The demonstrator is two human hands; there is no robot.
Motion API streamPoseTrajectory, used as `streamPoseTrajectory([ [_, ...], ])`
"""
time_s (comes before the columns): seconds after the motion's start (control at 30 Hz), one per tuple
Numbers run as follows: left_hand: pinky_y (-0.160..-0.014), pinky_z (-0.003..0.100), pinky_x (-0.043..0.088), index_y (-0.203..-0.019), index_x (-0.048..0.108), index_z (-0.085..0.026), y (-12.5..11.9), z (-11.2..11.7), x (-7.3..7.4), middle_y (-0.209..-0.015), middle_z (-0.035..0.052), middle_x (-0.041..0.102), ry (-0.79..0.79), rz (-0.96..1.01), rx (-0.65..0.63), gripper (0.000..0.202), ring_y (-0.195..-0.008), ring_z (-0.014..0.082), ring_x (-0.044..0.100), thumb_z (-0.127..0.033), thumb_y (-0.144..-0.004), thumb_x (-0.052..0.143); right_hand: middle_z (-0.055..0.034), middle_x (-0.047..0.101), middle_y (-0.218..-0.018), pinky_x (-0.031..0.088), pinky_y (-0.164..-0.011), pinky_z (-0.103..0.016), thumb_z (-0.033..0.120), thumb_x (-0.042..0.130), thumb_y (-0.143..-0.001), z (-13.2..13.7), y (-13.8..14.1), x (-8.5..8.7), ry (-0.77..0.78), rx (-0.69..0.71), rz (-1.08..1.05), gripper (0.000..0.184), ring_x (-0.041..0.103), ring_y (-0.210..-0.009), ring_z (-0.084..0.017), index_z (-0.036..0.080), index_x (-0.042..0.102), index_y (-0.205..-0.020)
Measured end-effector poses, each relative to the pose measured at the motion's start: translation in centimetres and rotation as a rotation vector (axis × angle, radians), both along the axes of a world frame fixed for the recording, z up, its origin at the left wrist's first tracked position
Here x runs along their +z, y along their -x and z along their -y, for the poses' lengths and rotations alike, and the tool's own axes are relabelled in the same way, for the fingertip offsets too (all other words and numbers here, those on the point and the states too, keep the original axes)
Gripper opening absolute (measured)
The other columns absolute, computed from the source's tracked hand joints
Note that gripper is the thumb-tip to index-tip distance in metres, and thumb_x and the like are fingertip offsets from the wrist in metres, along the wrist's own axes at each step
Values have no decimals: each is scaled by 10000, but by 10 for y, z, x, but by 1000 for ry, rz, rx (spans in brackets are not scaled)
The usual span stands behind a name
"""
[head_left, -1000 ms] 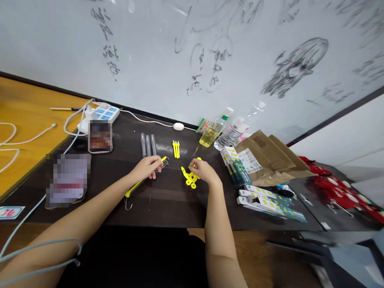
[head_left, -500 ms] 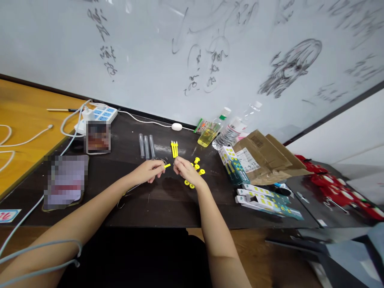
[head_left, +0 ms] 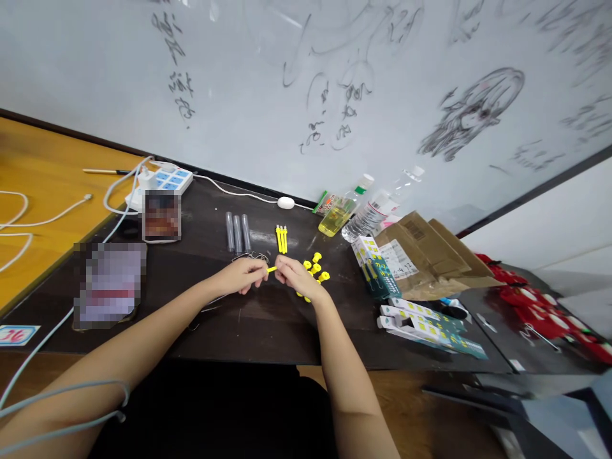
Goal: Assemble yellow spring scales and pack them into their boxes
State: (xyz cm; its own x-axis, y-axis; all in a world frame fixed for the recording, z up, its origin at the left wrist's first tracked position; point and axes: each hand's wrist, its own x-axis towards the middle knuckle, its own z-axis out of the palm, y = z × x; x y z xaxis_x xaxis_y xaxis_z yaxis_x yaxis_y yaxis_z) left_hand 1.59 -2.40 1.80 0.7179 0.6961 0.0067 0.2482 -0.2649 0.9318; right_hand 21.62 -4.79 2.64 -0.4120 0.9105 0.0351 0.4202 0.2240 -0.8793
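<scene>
My left hand (head_left: 246, 275) is closed in a pinch on a thin yellow plastic rod (head_left: 271, 269). At the rod's right end, the fingers of my right hand (head_left: 297, 278) are pressed together; whatever is between them is hidden. Just beyond my hands, several yellow rods (head_left: 282, 240) with pale tips lie side by side. Three clear tubes (head_left: 238, 233) are lined up to their left. Thin metal wire pieces (head_left: 258, 256) lie behind my left hand. Several yellow caps (head_left: 316, 268) are scattered beside my right hand, which partly covers some of them.
Printed boxes (head_left: 425, 326) and an open cardboard box (head_left: 421, 255) stand on the right. Bottles (head_left: 338, 217) are near the whiteboard (head_left: 239, 95). A power strip (head_left: 174, 182) and two blurred-out items lie on the left. A cable (head_left: 62, 389) crosses by my left arm.
My hands have come together, closing the gap between the yellow rod in my left hand and my right fingertips. The view has shifted slightly.
</scene>
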Motion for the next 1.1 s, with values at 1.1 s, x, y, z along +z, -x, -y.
streamPoseTrajectory([
  [1.1,-372,163,345,-810,556,-162,0,-3,-2,-680,-16,555,7,42,57,294,-378,39,443,-410,-875,413,64,505,-599,300,-344,-148,436,544,-835,-3,8,-5,2,-129,-213,238,400,-418,-47,203,495,-831],
])
